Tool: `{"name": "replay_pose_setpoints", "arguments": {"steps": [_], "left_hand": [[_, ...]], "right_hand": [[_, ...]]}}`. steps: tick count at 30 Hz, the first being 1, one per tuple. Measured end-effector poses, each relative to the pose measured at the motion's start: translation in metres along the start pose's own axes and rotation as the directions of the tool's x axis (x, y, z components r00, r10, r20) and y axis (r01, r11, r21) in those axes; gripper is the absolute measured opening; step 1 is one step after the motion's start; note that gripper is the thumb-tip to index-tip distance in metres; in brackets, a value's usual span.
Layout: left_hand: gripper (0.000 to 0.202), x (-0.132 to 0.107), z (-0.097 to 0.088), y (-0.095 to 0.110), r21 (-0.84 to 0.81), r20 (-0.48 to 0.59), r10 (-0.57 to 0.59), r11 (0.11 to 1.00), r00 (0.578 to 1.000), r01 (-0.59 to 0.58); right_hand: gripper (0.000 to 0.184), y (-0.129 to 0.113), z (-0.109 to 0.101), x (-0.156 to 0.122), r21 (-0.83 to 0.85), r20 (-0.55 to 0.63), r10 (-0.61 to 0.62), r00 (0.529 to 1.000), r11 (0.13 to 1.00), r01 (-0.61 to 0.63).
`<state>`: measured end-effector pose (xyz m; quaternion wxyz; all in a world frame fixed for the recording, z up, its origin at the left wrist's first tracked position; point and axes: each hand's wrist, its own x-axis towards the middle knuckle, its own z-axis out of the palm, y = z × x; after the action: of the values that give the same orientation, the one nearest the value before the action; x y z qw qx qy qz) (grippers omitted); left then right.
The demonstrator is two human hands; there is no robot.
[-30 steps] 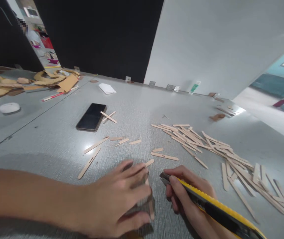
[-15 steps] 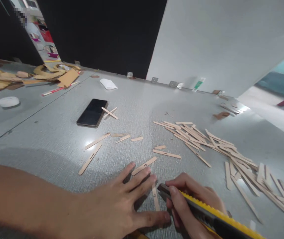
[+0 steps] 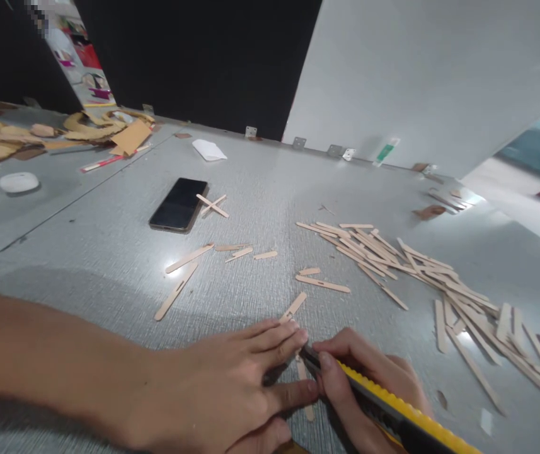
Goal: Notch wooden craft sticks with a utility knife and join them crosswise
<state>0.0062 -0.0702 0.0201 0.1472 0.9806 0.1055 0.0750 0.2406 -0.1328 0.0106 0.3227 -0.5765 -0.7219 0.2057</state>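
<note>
My left hand [image 3: 222,378] lies palm down on the grey table, fingers stretched out. Its fingertips reach over the near end of a notched wooden craft stick [image 3: 297,306]. A second craft stick [image 3: 304,375] lies under and beside its fingers, partly hidden. My right hand [image 3: 364,378] is closed around a yellow-and-black utility knife [image 3: 383,397]. The knife's tip is down by the second stick, close to my left fingertips; whether the blade touches wood I cannot tell. Just beyond lie a slotted stick [image 3: 324,284] and a short cut piece [image 3: 310,272].
A heap of craft sticks [image 3: 421,274] spreads across the right. Cut sticks [image 3: 176,292] lie left of centre, near a phone [image 3: 179,205] with two crossed sticks [image 3: 213,205] at its edge. A white oval case [image 3: 19,182] and cardboard scraps [image 3: 94,129] sit further left. Upright panels [image 3: 198,63] stand behind.
My left fingers have drawn together and moved over the near end of the notched stick. The knife tip has shifted slightly up, closer to my left fingertips. The view has tilted a little.
</note>
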Motion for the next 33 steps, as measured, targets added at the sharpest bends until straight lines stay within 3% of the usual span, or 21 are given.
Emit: {"name": "replay_pose_setpoints", "arguments": {"steps": [6,21,33], "left_hand": [[0.055,0.001,-0.005,0.0,0.025,-0.009,0.004,1.0,1.0,-0.004],[0.06,-0.001,0.003,0.003,0.138,-0.031,0.019,0.99,0.999,-0.014],[0.056,0.0,0.006,0.0,0.123,-0.064,0.025,0.992,0.998,-0.017]], "right_hand": [[0.025,0.005,0.001,-0.002,-0.007,-0.018,-0.019,1.0,1.0,0.019],[0.026,0.003,0.001,0.002,-0.033,-0.01,-0.06,0.998,0.998,0.06],[0.024,0.0,0.004,0.0,-0.018,0.005,-0.072,0.997,0.997,0.072]]}}
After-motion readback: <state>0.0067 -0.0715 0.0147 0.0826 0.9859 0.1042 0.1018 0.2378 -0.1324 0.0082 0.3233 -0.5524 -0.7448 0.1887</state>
